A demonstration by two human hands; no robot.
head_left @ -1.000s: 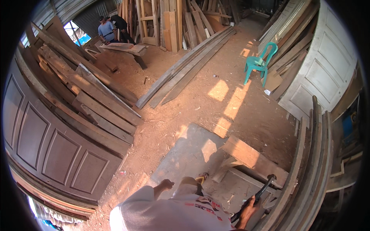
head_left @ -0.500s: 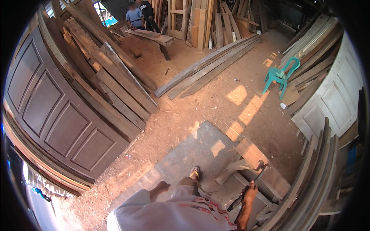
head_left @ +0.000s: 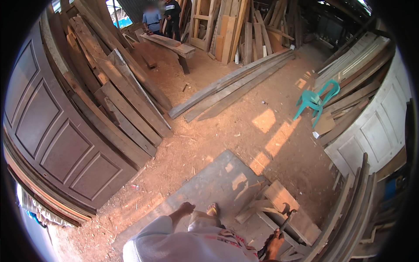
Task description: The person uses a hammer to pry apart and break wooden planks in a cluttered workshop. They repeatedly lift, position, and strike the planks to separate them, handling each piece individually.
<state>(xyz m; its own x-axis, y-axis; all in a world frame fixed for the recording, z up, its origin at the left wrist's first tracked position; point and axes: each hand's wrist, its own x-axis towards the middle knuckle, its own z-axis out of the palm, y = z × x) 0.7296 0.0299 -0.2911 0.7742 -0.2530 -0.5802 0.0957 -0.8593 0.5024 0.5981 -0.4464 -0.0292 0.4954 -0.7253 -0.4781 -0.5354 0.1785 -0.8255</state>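
My right hand [head_left: 275,245], low at the right, is wrapped round the shaft of a dark hand tool with a hooked, claw-like head [head_left: 287,210]. The head points up and away from me, over a wooden stand [head_left: 286,201]. Whether it is a hammer or a wrench is hard to tell. Part of the shaft runs back below my hand toward my shirt. In front of my body, my left hand [head_left: 187,208] hangs with curled fingers above the grey slab, and nothing shows in it. One sandalled foot [head_left: 213,209] is on the slab.
A grey slab [head_left: 214,179] lies on the dirt floor. Brown panelled door [head_left: 52,131] and leaning planks [head_left: 126,96] line the left. Long beams [head_left: 231,85] lie ahead. At right are a green chair [head_left: 315,99], a white door [head_left: 375,122] and boards [head_left: 349,209]. Two people [head_left: 161,19] stand far back.
The view has shifted as I move, so the floor and lumber sit lower in it. My right hand still grips the tool. My left hand has swung slightly forward.
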